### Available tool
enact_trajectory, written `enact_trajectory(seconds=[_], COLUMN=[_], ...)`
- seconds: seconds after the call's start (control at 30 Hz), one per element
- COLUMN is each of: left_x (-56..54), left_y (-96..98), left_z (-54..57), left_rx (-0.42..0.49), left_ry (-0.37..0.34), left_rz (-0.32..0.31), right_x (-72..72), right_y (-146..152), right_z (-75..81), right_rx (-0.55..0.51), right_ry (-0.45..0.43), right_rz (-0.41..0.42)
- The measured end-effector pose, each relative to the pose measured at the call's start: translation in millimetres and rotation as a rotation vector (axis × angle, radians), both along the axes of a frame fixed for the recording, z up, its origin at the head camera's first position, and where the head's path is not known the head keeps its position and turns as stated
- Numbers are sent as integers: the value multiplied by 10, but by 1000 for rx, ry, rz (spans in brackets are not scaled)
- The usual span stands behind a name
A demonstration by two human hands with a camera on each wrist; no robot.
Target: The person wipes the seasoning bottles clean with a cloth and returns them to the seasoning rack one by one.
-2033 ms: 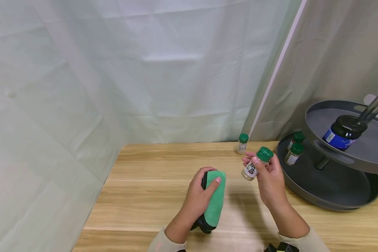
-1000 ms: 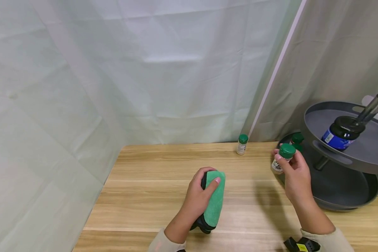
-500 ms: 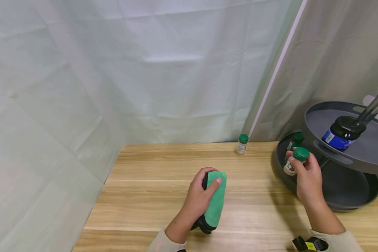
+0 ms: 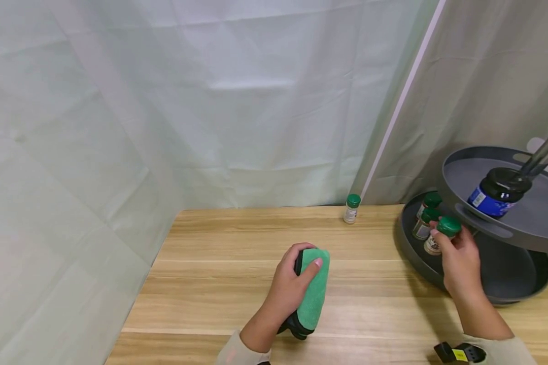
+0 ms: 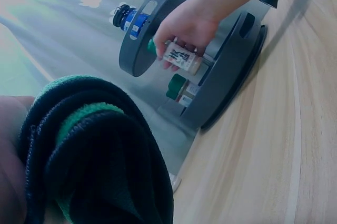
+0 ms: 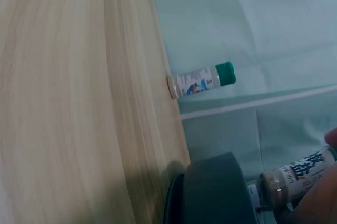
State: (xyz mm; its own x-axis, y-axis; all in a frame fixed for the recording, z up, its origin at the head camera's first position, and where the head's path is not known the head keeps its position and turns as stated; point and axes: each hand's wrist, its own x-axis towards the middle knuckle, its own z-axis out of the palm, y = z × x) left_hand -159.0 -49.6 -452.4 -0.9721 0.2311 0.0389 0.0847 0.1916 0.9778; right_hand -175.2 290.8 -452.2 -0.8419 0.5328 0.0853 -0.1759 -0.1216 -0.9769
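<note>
My left hand (image 4: 288, 284) grips a folded green cloth with black edging (image 4: 314, 294) above the table; its layered folds fill the lower left of the left wrist view. At the right, my right hand (image 4: 461, 258) holds a green-capped seasoning bottle (image 4: 433, 246) over the lower tier of a grey two-tier round tray (image 4: 411, 258). Whether the bottle's base touches the tier cannot be told. Beside it in that tier stand two similar bottles, the nearer bottle (image 4: 421, 230) and the farther bottle (image 4: 431, 199). Another green-capped bottle (image 4: 350, 209) stands at the table's back edge.
On the upper tier (image 4: 461, 162) sits a dark jar with a blue label (image 4: 495, 195), next to the tray's slanted grey post (image 4: 543, 154). That tier overhangs the lower one close to my right hand. Pale curtains (image 4: 255, 101) hang behind the wooden table (image 4: 201, 284).
My right hand has carried the seasoning bottle rightward from above the table to the lower tier, beside the two bottles there. The left hand stays nearly still with the cloth.
</note>
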Motion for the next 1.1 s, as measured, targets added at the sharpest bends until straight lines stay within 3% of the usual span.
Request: enact_trajectory(seconds=[0.13, 0.3, 0.63, 0.9, 1.1], left_x=[3, 2, 9, 17, 17], left_y=[0, 3, 4, 8, 8], left_z=[3, -3, 4, 18, 12], left_rx=[11, 7, 6, 6, -6], left_ry=[1, 5, 5, 4, 4], left_rz=[-7, -5, -2, -2, 2], right_x=[-14, -26, -5, 25, 39], right_y=[84, 205, 319, 349, 355], right_z=[-56, -134, -211, -220, -234], right_rx=[82, 167, 549, 687, 700], right_ry=[-55, -90, -228, -347, -362], right_rz=[9, 86, 110, 117, 131])
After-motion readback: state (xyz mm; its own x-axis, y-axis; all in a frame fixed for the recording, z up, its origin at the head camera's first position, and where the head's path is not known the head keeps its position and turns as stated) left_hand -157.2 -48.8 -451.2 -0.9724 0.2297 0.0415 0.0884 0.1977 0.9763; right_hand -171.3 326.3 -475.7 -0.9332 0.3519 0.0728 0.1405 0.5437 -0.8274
